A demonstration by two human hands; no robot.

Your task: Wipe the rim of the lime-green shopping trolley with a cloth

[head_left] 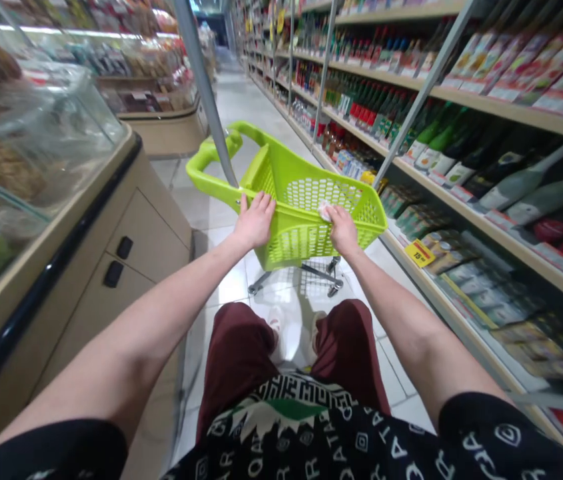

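Observation:
A lime-green plastic shopping cart [291,233] with perforated walls stands sideways before me on a wheeled metal base. My left hand [256,220] holds the near rim close to the handle end, its fingers laid over the edge. Farther right along that rim, my right hand [342,229] pinches a crumpled white wipe [325,211] against the plastic. Whether the wipe is paper or cloth I cannot tell. A grey pole [206,87] rises at the cart's handle end, near my left hand.
Shelves of bottles [461,153] and packaged goods run along the right, with a yellow price tag [420,253]. On the left, a glass-fronted counter [96,100] has a dark rounded bumper edge [61,287]. A tiled aisle [234,87] stretches ahead between them.

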